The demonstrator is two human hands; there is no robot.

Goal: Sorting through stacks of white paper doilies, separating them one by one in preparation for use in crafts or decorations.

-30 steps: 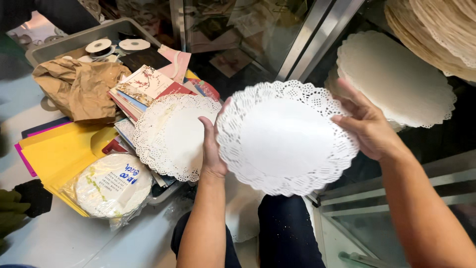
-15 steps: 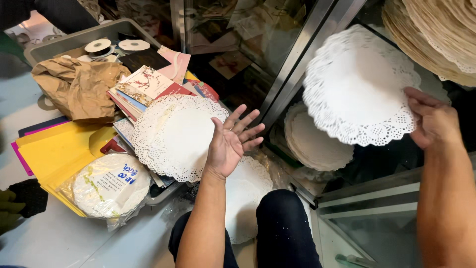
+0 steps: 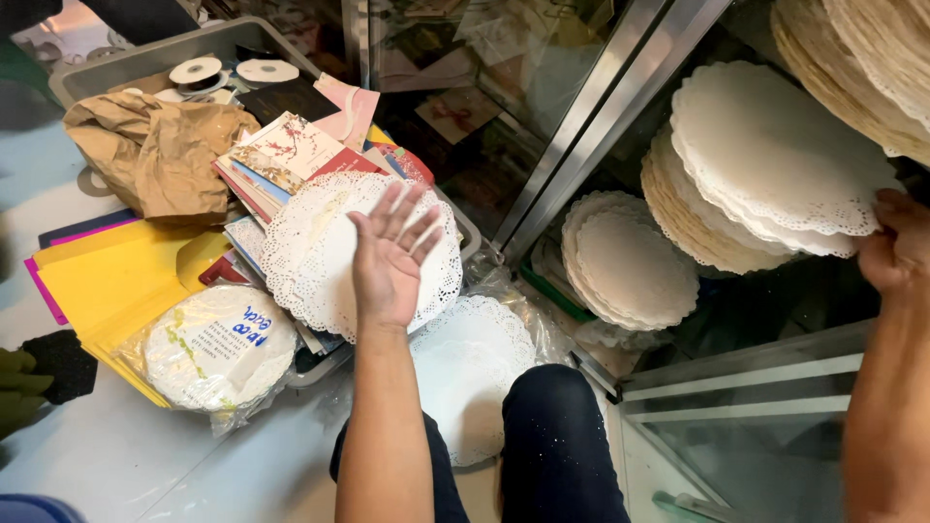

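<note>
My left hand [image 3: 387,257] hovers open, fingers spread, just above a white lace paper doily [image 3: 310,242] that lies on a pile of cards and papers. My right hand [image 3: 896,247] reaches into the glass cabinet at the right and grips the edge of a large white doily [image 3: 775,155]. That doily rests on top of a slanted stack of cream doilies [image 3: 678,218]. A stack of smaller round doilies [image 3: 630,266] lies lower in the cabinet.
A grey bin [image 3: 126,63] holds tape rolls [image 3: 197,70], a crumpled brown paper bag [image 3: 155,150] and greeting cards [image 3: 291,145]. Yellow envelopes [image 3: 107,276] and a bagged pack of doilies [image 3: 218,344] lie at the left. Another bagged doily pack [image 3: 470,368] sits by my knee [image 3: 552,436]. The cabinet's metal frame [image 3: 601,116] runs diagonally.
My left hand let go of the large doily and stayed over the pile. My right hand carried the doily up and right and laid it on the cabinet stack.
</note>
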